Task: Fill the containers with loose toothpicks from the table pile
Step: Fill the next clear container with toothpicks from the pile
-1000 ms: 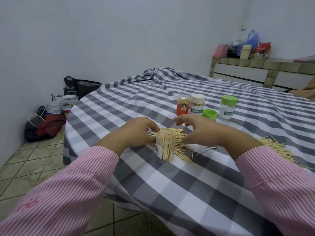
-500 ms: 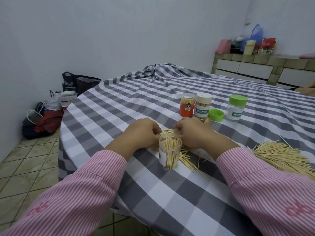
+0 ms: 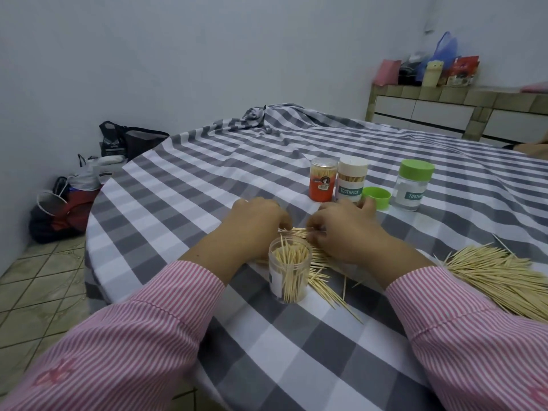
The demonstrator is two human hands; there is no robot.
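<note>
head view: both hands [image 3: 255,223] [image 3: 344,229] pinch toothpicks [image 3: 296,232] behind open jar [image 3: 290,269]

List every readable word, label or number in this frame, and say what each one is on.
"TOOTHPICK": teal label on the white-capped container.
"TOOTH…": teal label on the green-lidded jar, cut off by its curve.
Orange container: logo and barcode sticker, too small to read.
Open clear jar: white label, turned away, unreadable.

Four toothpick containers [image 3: 290,273]: three capped, one open. One loose green lid [image 3: 376,197]. Two toothpick piles [image 3: 504,280]. Two hands [image 3: 255,223]
</note>
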